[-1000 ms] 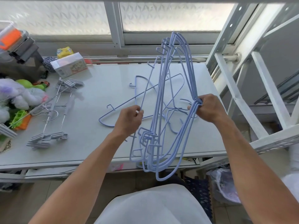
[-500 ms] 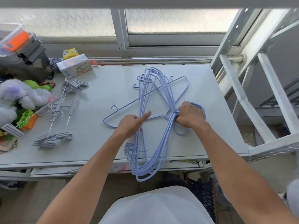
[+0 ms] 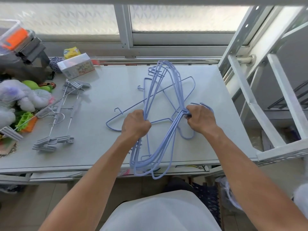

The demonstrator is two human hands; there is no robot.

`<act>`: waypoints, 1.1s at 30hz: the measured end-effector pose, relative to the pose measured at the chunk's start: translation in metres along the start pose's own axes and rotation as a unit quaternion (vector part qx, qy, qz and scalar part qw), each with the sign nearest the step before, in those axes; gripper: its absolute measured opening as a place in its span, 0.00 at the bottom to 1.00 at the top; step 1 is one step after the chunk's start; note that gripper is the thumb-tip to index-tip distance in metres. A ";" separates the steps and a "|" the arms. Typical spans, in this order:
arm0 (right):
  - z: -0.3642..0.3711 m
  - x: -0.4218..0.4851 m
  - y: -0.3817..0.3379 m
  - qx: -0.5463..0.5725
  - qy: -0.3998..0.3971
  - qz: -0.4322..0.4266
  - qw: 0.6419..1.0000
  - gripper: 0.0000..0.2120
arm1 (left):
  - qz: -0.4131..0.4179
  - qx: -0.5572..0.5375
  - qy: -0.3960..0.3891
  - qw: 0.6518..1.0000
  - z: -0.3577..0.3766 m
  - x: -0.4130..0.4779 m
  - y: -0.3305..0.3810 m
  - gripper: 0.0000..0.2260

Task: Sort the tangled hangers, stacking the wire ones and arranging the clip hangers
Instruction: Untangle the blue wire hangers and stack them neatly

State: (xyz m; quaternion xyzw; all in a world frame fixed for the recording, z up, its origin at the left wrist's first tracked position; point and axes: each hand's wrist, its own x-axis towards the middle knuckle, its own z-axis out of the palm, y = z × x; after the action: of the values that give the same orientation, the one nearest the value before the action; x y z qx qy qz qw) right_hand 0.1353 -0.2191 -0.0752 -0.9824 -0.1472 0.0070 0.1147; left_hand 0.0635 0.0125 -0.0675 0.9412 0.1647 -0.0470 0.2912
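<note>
Here, both hands hold one bunch of blue wire hangers (image 3: 169, 140). The left hand (image 3: 135, 124) has its fingers curled tight around the straight bars on the bunch's left side. The right hand (image 3: 200, 119) squeezes the bunch where the necks and hooks come together. The bunch is over the right half of the table (image 3: 103, 90). Its far end reaches close to the far edge, and its near end sticks out past the near edge. It is hard to tell if the bunch rests on the table or is lifted a little. Under it, one more blue wire hanger (image 3: 131, 107) lies flat on the table. The grey clip hangers (image 3: 53, 142) lie in a loose pile near the left edge, well apart from the blue ones. A small box (image 3: 76, 66) sits by the far left corner. A fluffy toy (image 3: 20, 97) lies at the left edge.
</note>
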 end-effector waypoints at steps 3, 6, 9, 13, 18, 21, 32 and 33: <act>-0.009 0.002 0.012 0.033 0.026 0.011 0.999 0.05 | 0.021 -0.101 -0.052 0.993 -0.015 0.007 0.005 0.18; -0.025 0.004 0.027 0.087 0.020 0.035 0.995 0.07 | -0.012 -0.171 0.023 0.985 -0.031 0.018 -0.008 0.19; -0.037 0.002 0.040 0.135 -0.007 0.062 0.989 0.11 | -0.062 0.008 0.085 0.994 -0.032 0.035 -0.045 0.20; -0.036 0.002 0.056 0.189 -0.024 0.089 0.978 0.04 | -0.089 0.128 -0.001 0.988 -0.023 0.035 -0.070 0.26; -0.028 0.002 0.059 0.262 -0.035 0.105 0.959 0.01 | -0.047 0.059 -0.003 0.997 -0.019 0.030 -0.078 0.16; -0.027 0.001 0.055 0.267 -0.037 0.099 0.958 0.02 | -0.023 0.078 0.020 0.996 -0.020 0.026 -0.075 0.11; -0.007 0.021 0.023 0.129 -0.047 0.008 0.991 0.06 | -0.045 -0.072 0.075 0.994 -0.012 0.025 -0.057 0.17; -0.006 0.024 0.018 0.115 -0.054 -0.004 0.992 0.06 | -0.041 -0.048 0.063 0.996 -0.012 0.025 -0.060 0.15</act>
State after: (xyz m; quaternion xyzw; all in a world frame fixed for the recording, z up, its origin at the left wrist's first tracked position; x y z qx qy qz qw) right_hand 0.1635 -0.2303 -0.0726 -0.9604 -0.1548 0.0763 0.2189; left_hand 0.0668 0.0729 -0.0948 0.9196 0.2232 0.0087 0.3233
